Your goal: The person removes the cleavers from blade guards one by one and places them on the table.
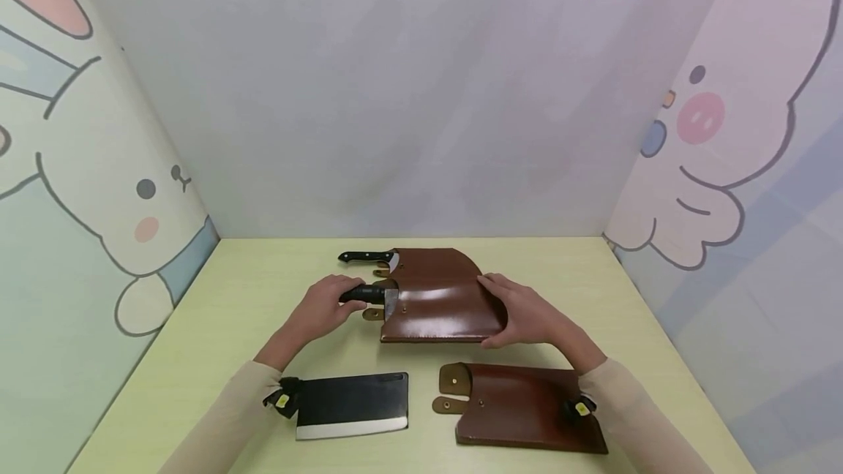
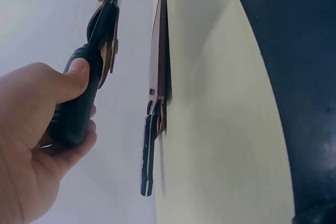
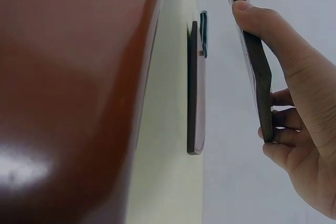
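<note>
In the head view my left hand (image 1: 323, 307) grips the black handle (image 1: 367, 294) of a cleaver. Its blade is mostly hidden inside a brown leather sheath (image 1: 441, 313), with a grey strip showing at the mouth. My right hand (image 1: 527, 314) holds the sheath's far right end, thumb on one side and fingers on the other. Both wrist views show the pair raised off the table. Behind it lies another sheathed knife, its brown sheath (image 2: 160, 51) and riveted black handle (image 2: 147, 156) visible in the left wrist view.
Nearer me lies a bare cleaver with a dark blade (image 1: 352, 402) and bright edge; my left wrist hides its handle. Beneath my right forearm lies another brown sheath (image 1: 514, 404), straps unfastened. Walls (image 1: 408, 93) border the pale table (image 1: 263, 269) behind and at both sides.
</note>
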Demonstrator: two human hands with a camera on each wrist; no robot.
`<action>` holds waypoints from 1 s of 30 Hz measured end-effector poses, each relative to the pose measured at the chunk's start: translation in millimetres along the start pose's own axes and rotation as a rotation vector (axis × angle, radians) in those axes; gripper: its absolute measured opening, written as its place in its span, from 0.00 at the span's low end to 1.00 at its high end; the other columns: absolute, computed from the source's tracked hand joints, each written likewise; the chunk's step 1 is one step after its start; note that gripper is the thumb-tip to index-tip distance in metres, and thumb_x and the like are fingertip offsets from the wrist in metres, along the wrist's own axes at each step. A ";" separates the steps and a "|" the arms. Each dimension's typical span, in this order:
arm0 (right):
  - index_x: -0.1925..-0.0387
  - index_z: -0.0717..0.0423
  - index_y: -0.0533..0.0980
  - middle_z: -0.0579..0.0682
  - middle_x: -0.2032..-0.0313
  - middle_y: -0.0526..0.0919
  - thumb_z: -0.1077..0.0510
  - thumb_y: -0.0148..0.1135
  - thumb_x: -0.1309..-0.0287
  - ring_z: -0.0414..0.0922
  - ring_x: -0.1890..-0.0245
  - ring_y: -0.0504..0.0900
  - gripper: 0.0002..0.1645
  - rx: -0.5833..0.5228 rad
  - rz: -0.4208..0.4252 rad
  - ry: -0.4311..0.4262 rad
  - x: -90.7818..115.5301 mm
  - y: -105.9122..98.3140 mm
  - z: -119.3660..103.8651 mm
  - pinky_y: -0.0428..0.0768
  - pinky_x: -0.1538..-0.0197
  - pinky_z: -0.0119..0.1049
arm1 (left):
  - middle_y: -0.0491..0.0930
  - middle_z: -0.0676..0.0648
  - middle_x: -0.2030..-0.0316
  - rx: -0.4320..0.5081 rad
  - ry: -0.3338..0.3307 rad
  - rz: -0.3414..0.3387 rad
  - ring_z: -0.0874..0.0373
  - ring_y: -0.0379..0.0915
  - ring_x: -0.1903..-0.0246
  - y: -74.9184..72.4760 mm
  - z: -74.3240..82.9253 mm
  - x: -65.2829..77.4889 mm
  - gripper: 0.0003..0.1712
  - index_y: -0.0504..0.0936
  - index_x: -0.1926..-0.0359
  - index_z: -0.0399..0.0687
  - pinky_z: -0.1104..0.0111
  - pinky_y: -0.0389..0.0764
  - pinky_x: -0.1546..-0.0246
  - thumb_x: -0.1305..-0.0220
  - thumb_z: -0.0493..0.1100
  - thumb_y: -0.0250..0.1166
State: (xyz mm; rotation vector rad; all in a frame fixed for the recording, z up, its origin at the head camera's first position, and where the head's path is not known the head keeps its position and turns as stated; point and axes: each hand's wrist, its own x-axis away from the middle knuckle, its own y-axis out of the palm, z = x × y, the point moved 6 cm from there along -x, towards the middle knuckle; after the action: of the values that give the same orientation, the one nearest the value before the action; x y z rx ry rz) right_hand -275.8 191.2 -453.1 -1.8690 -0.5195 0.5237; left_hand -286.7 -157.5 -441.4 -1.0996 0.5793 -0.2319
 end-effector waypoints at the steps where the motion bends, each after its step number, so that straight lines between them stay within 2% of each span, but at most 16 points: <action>1: 0.23 0.58 0.60 0.59 0.26 0.63 0.32 0.83 0.63 0.59 0.30 0.70 0.72 0.003 -0.003 0.006 0.7 0.2 0.6 0.77 0.37 0.55 | 0.87 0.46 0.56 -0.001 0.004 0.004 0.51 0.80 0.57 -0.7 -0.4 0.3 0.20 0.86 0.49 0.45 0.55 0.81 0.59 0.39 0.47 0.76; 7: 0.23 0.58 0.61 0.58 0.26 0.64 0.33 0.84 0.64 0.59 0.31 0.72 0.71 -0.009 0.016 -0.009 2.5 -3.0 -1.2 0.78 0.38 0.56 | 0.87 0.47 0.57 0.000 0.022 0.009 0.51 0.80 0.59 -2.2 -2.9 0.2 0.18 0.86 0.50 0.46 0.55 0.81 0.61 0.39 0.47 0.76; 13: 0.23 0.59 0.61 0.56 0.26 0.64 0.34 0.84 0.63 0.58 0.32 0.73 0.71 -0.013 0.026 -0.008 5.2 -5.0 1.2 0.78 0.40 0.55 | 0.88 0.46 0.56 -0.009 0.000 0.016 0.49 0.82 0.57 -3.1 -9.0 1.3 0.19 0.87 0.50 0.45 0.53 0.82 0.58 0.40 0.46 0.77; 20: 0.23 0.60 0.60 0.58 0.27 0.65 0.33 0.83 0.63 0.59 0.33 0.73 0.71 -0.010 0.021 -0.002 7.6 -5.5 4.2 0.79 0.41 0.56 | 0.87 0.45 0.54 -0.003 0.000 0.022 0.48 0.82 0.56 -4.6 -11.6 3.0 0.21 0.86 0.48 0.44 0.52 0.82 0.56 0.40 0.48 0.76; 30: 0.24 0.60 0.61 0.58 0.27 0.65 0.34 0.84 0.63 0.59 0.34 0.74 0.70 -0.019 0.035 -0.006 8.8 -6.8 8.1 0.80 0.42 0.56 | 0.87 0.44 0.53 0.011 -0.047 0.022 0.46 0.83 0.53 -7.1 -20.1 6.6 0.22 0.86 0.47 0.43 0.49 0.82 0.53 0.40 0.48 0.76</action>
State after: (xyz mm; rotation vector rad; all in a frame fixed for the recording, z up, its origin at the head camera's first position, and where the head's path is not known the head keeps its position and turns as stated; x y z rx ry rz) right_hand -274.1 204.6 -450.4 -1.8976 -0.4982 0.5498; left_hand -291.5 -179.2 -443.8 -1.0848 0.5469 -0.1895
